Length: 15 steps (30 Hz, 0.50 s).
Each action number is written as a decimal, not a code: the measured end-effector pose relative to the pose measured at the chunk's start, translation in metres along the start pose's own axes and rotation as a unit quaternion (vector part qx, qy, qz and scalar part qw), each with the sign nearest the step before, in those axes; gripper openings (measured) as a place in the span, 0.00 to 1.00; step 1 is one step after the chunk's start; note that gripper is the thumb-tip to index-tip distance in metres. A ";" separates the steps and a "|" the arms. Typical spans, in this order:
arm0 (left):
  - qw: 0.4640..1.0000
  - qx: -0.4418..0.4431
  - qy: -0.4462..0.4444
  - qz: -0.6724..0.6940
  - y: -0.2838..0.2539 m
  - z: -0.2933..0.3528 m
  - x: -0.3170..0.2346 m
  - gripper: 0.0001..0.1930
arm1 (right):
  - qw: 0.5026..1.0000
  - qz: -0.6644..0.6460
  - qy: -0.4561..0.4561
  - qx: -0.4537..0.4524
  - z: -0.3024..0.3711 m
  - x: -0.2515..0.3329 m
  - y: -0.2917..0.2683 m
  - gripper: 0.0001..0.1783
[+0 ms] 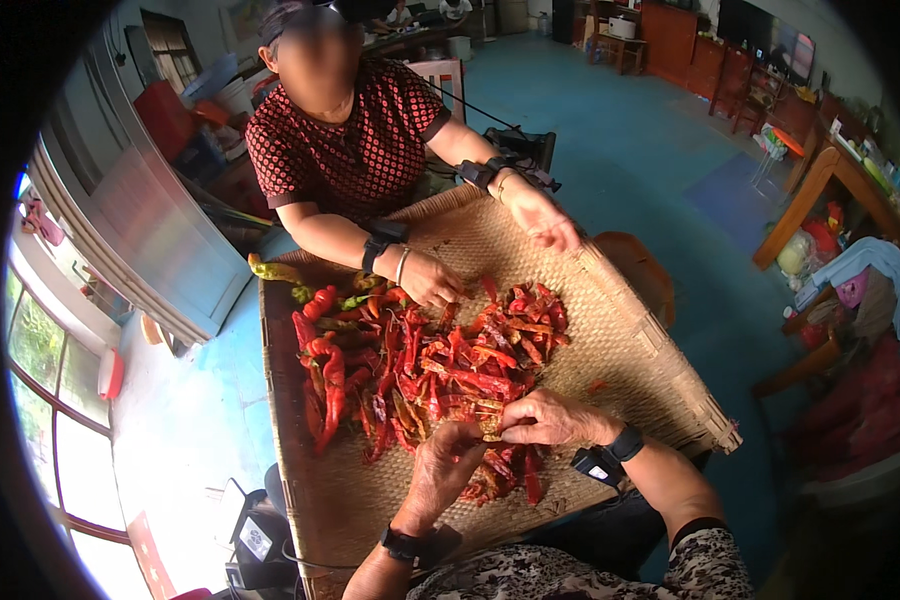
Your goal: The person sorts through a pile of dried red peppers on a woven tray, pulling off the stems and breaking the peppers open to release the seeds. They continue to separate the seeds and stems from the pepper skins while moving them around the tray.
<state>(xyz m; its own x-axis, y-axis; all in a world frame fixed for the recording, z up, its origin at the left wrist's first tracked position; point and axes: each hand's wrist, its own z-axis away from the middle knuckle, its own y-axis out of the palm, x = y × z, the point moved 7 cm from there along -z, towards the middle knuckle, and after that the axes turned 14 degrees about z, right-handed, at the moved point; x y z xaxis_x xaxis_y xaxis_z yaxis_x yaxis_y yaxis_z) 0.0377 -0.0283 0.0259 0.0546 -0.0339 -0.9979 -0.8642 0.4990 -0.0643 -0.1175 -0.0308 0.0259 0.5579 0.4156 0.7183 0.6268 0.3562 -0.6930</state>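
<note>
A heap of red chili peppers (460,350) lies on a large woven bamboo tray (620,320), with some green and yellowish ones at its far left. My left hand (442,468) and my right hand (555,418) meet over the near side of the heap, fingers pinched. Between their fingertips is a yellowish-red chili pepper (488,416), partly hidden by the fingers. Smaller red pieces lie on the tray beneath my hands.
Across the tray a person in a red-patterned shirt (340,150) reaches one hand (430,280) to the peppers and holds the other (542,215) open above the tray. A round stool (638,275) stands right of the tray, a black device (260,535) at lower left.
</note>
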 end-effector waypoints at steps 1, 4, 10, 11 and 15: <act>1.000 -0.015 0.019 0.007 -0.002 -0.001 -0.001 0.12 | 1.000 -0.013 -0.009 -0.026 0.001 0.002 -0.005 0.17; 0.999 -0.031 0.022 0.027 0.000 0.001 -0.016 0.16 | 0.994 -0.098 0.041 -0.009 0.006 -0.011 -0.019 0.17; 0.987 -0.007 0.012 -0.163 -0.017 0.014 -0.010 0.16 | 0.908 -0.241 0.075 -0.333 0.044 -0.055 -0.104 0.13; 0.972 0.034 0.015 -0.233 -0.019 0.021 -0.005 0.17 | 0.819 -0.391 0.096 -0.409 0.051 -0.063 -0.112 0.13; 0.934 0.065 0.014 -0.351 -0.020 0.046 -0.008 0.20 | 0.804 -0.411 0.141 -0.406 0.057 -0.065 -0.105 0.18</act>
<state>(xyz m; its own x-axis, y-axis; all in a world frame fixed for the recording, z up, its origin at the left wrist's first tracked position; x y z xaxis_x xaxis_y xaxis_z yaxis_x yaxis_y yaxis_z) 0.0778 0.0020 0.0349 0.5699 -0.4141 -0.7098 -0.5527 0.4460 -0.7040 -0.2509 -0.0477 0.0487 -0.1960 0.0718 0.9780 0.9313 -0.2986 0.2085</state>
